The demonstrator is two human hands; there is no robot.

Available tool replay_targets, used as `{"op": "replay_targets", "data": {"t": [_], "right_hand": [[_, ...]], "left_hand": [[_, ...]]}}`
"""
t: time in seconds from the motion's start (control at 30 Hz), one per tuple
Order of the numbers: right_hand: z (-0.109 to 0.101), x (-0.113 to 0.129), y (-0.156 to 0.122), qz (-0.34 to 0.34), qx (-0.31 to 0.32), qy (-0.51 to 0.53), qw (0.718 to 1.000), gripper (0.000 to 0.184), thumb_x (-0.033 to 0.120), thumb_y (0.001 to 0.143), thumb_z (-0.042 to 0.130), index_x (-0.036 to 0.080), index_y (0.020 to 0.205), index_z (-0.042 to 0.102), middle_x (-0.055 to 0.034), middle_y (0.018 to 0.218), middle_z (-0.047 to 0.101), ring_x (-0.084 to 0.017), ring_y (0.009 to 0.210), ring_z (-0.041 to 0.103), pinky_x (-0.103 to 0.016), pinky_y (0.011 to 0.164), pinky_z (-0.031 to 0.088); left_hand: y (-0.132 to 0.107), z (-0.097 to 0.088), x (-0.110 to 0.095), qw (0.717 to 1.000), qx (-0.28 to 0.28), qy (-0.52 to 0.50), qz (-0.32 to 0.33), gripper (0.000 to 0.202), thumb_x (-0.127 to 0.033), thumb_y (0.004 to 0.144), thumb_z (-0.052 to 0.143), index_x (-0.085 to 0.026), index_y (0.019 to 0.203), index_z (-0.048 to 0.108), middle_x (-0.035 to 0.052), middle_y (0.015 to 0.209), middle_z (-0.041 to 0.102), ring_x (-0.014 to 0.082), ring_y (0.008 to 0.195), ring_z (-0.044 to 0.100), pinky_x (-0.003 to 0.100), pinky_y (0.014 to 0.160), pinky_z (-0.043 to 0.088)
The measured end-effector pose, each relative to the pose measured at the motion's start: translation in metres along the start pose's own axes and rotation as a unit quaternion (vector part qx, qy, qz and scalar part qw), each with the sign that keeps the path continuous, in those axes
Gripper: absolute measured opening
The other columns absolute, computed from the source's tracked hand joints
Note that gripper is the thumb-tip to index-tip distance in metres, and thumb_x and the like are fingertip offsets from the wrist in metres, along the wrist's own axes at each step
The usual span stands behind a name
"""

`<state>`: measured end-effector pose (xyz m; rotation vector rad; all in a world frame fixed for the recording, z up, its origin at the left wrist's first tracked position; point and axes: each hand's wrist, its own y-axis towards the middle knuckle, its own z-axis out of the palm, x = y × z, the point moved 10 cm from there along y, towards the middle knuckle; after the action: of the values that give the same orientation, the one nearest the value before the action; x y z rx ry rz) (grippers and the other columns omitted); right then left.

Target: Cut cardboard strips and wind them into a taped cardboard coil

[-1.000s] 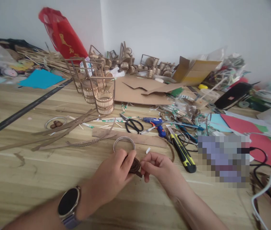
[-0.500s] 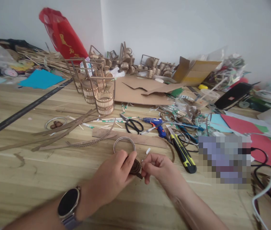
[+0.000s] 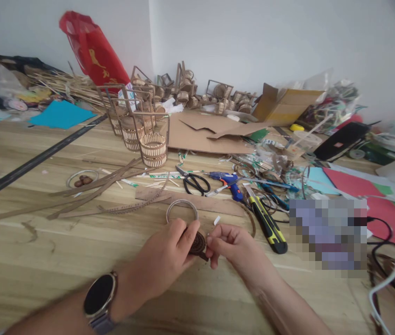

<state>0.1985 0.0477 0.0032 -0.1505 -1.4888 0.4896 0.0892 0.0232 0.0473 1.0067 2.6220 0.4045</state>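
My left hand (image 3: 169,260) is closed round a tight brown coil (image 3: 198,243), which looks like a rolled cardboard strip, its spiral face turned to the right. At the coil's right edge my right hand (image 3: 230,244) has thumb and fingertips pinched together; whatever lies between them is too small or hidden to name. A short loose end (image 3: 204,256) of the strip sticks out below the coil, close to the right fingertips. Just beyond my left hand a pale ring (image 3: 182,202) lies on the table. A small white scrap (image 3: 217,220) is beyond my right fingers.
A yellow-black utility knife (image 3: 269,223), blue glue gun (image 3: 227,181) and black scissors (image 3: 195,180) lie beyond my hands. Cardboard strips (image 3: 103,188) spread to the left. Small slatted buckets (image 3: 153,150) stand behind, beside a cardboard sheet (image 3: 204,132). Cables (image 3: 389,260) run at the right.
The whole view has shifted very slightly. Both hands keep nearly the same position and hold at the coil.
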Motion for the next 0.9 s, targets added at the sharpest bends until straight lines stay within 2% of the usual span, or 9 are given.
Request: {"op": "replay_targets", "data": {"t": [0.4, 0.63, 0.9], "right_hand": [[0.002, -0.001, 0.001, 0.003, 0.003, 0.003, 1.0, 0.032, 0.043, 0.062, 0.079, 0.018, 0.057, 0.059, 0.0023, 0.053, 0.066, -0.01, 0.042, 0.057, -0.024, 0.05, 0.043], [0.0, -0.007, 0.001, 0.004, -0.009, -0.004, 1.0, 0.02, 0.031, 0.061, 0.071, 0.019, 0.056, 0.055, 0.0043, 0.049, 0.064, -0.009, 0.039, 0.056, -0.021, 0.045, 0.04], [0.0, -0.008, 0.002, 0.0, -0.02, -0.024, 0.999, 0.012, 0.028, 0.059, 0.062, 0.02, 0.057, 0.054, 0.006, 0.047, 0.062, -0.008, 0.037, 0.055, -0.02, 0.042, 0.039]], "left_hand": [[0.003, -0.004, -0.006, 0.999, 0.001, 0.033, 0.016, 0.055, -0.018, 0.085, 0.067, -0.012, 0.132, 0.04, 0.0081, 0.093, 0.062, 0.0239, 0.072, 0.064, 0.033, 0.059, 0.055], [0.002, -0.005, -0.011, 0.998, -0.009, 0.044, 0.034, 0.059, -0.016, 0.08, 0.071, -0.008, 0.13, 0.041, 0.0088, 0.09, 0.063, 0.025, 0.07, 0.065, 0.034, 0.055, 0.056], [0.002, -0.004, -0.011, 0.999, 0.003, 0.03, 0.028, 0.058, -0.017, 0.08, 0.072, -0.008, 0.129, 0.044, 0.0092, 0.091, 0.062, 0.0255, 0.069, 0.065, 0.035, 0.055, 0.057]]}}
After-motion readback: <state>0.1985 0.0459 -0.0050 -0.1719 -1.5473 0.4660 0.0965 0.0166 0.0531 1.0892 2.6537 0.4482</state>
